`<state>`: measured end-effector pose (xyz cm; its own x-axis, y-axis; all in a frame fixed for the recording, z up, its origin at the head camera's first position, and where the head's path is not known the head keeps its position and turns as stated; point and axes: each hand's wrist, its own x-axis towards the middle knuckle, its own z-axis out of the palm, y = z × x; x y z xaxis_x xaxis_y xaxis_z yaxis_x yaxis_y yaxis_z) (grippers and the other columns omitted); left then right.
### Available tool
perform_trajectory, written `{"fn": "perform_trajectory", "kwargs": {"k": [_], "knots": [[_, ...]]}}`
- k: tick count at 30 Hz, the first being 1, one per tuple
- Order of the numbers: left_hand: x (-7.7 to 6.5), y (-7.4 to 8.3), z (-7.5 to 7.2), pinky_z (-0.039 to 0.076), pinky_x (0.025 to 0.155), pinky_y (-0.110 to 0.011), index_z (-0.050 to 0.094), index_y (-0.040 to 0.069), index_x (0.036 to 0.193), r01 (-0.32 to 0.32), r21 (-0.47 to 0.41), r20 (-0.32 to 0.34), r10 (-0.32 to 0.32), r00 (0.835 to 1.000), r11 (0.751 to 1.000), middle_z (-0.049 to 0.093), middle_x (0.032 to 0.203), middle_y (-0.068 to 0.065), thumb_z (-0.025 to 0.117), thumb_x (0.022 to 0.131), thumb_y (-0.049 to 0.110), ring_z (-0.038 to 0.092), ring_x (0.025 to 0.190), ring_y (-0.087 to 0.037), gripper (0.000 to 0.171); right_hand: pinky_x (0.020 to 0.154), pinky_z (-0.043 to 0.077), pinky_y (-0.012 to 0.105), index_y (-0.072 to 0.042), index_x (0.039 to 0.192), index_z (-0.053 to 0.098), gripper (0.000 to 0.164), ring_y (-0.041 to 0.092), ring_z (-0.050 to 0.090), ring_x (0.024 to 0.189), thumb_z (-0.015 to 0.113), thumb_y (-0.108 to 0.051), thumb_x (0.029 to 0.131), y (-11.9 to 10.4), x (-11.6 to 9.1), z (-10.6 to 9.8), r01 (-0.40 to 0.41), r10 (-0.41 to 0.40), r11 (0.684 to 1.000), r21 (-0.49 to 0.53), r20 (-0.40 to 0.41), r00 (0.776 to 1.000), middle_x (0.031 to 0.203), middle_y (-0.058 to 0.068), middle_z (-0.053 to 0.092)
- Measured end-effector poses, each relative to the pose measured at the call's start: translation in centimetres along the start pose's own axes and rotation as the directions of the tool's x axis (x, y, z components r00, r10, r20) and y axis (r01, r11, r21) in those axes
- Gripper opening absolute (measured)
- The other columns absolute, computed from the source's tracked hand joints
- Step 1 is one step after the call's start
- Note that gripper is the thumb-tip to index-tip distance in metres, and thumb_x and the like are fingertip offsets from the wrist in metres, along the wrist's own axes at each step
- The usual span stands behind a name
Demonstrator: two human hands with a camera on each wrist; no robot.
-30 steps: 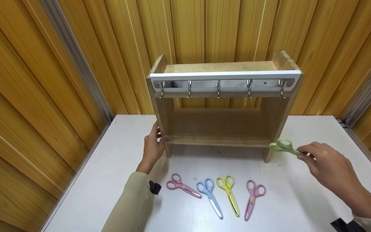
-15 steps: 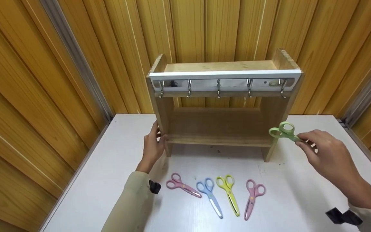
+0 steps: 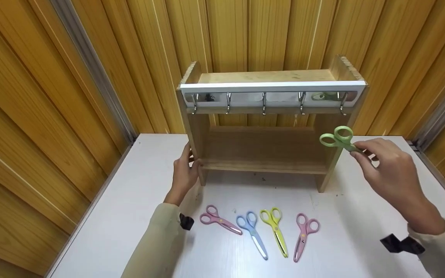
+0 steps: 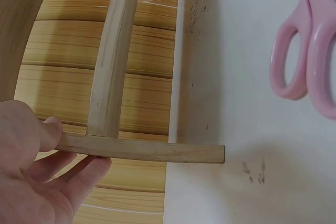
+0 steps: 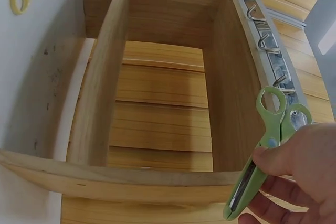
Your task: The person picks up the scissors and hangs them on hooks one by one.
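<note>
My right hand (image 3: pixel 390 166) pinches green scissors (image 3: pixel 338 139) by the blade end, handle loops pointing up and left. They are in front of the right side of a wooden shelf (image 3: pixel 265 166), below the rightmost hook (image 3: pixel 343 105) of its metal hook rail (image 3: pixel 245 99). In the right wrist view the thumb presses on the scissors (image 5: pixel 272 135) near the pivot. My left hand (image 3: pixel 185 173) grips the edge of the shelf's left side panel; in the left wrist view thumb and fingers lie on either side of that panel (image 4: pixel 152 149).
On the white table (image 3: pixel 149 231) in front of the shelf lie pink scissors (image 3: pixel 220 220), blue scissors (image 3: pixel 252 233), yellow scissors (image 3: pixel 275 231) and a second pink pair (image 3: pixel 303 235). Wood-look panel walls (image 3: pixel 228 34) stand behind and at both sides.
My right hand has raised the green scissors from near the shelf's foot to a little below the hook rail. The left hand stays on the side panel.
</note>
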<state>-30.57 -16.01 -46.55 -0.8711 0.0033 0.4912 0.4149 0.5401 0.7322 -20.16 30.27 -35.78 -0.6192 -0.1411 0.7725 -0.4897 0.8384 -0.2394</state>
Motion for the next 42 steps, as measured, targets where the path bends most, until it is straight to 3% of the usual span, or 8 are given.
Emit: {"fn": "perform_trajectory", "kwargs": {"k": [4, 11, 14, 22, 32, 42], "knots": [[0.0, 0.0, 0.0, 0.061, 0.092, -0.043, 0.035, 0.009, 0.159, 0.001, -0.001, 0.002, -0.001, 1.0, 1.0, 0.057, 0.145, -0.021, 0.06, 0.099, -0.006, 0.065, 0.121, -0.037, 0.068, 0.077, 0.034, -0.001, 0.003, 0.107, 0.076, 0.027, 0.021, 0.062, 0.08, 0.082, 0.009, 0.08, -0.2, 0.6, 0.1, -0.019, 0.019, 1.0, 0.02, -0.025, 1.0, 0.096, 0.015, 0.074], [-0.1, 0.1, -0.1, 0.061, 0.092, -0.041, 0.034, 0.011, 0.16, 0.007, 0.013, 0.006, -0.007, 1.0, 1.0, 0.057, 0.145, -0.021, 0.061, 0.099, -0.005, 0.066, 0.119, -0.036, 0.068, 0.075, 0.037, -0.001, 0.004, 0.104, 0.076, 0.02, -0.009, 0.052, 0.084, 0.08, 0.006, 0.085, -0.4, 1.5, 0.6, -0.047, 0.052, 0.996, 0.08, -0.057, 0.997, 0.09, 0.014, 0.073], [0.0, 0.1, -0.1, 0.061, 0.091, -0.042, 0.035, 0.011, 0.159, 0.0, 0.006, 0.004, 0.0, 1.0, 1.0, 0.057, 0.145, -0.021, 0.061, 0.099, -0.006, 0.067, 0.119, -0.036, 0.068, 0.074, 0.038, -0.002, 0.004, 0.105, 0.076, 0.019, -0.017, 0.048, 0.084, 0.079, 0.004, 0.086, -0.5, 1.7, 1.0, -0.083, 0.089, 0.99, 0.115, -0.051, 0.995, 0.091, 0.015, 0.073], [-0.1, -0.1, 0.0, 0.062, 0.089, -0.043, 0.036, 0.009, 0.158, -0.023, 0.031, -0.001, 0.023, 1.0, 0.999, 0.059, 0.143, -0.021, 0.061, 0.1, -0.004, 0.068, 0.116, -0.037, 0.065, 0.072, 0.043, 0.0, 0.004, 0.107, 0.075, 0.018, -0.012, 0.054, 0.082, 0.077, -0.002, 0.09, -0.6, 1.8, 2.1, -0.219, 0.229, 0.951, 0.219, -0.024, 0.973, 0.096, 0.015, 0.073], [0.0, -0.2, 0.0, 0.062, 0.088, -0.044, 0.038, 0.009, 0.157, -0.032, 0.01, -0.015, 0.032, 0.999, 0.999, 0.061, 0.14, -0.022, 0.061, 0.099, -0.005, 0.069, 0.113, -0.037, 0.064, 0.072, 0.049, 0.004, 0.002, 0.109, 0.076, 0.02, -0.003, 0.061, 0.084, 0.075, -0.012, 0.094, -1.3, 1.8, 3.9, -0.392, 0.405, 0.874, 0.288, 0.016, 0.914, 0.099, 0.012, 0.074], [-0.1, -0.3, 0.0, 0.062, 0.089, -0.044, 0.038, 0.008, 0.157, -0.037, 0.007, -0.013, 0.037, 0.999, 0.999, 0.06, 0.141, -0.023, 0.061, 0.099, -0.005, 0.068, 0.114, -0.037, 0.065, 0.072, 0.051, 0.005, 0.002, 0.108, 0.076, 0.022, 0.001, 0.063, 0.085, 0.076, -0.015, 0.094, -1.3, 1.6, 5.0, -0.432, 0.45, 0.836, 0.338, 0.028, 0.893, 0.096, 0.003, 0.074]]}}
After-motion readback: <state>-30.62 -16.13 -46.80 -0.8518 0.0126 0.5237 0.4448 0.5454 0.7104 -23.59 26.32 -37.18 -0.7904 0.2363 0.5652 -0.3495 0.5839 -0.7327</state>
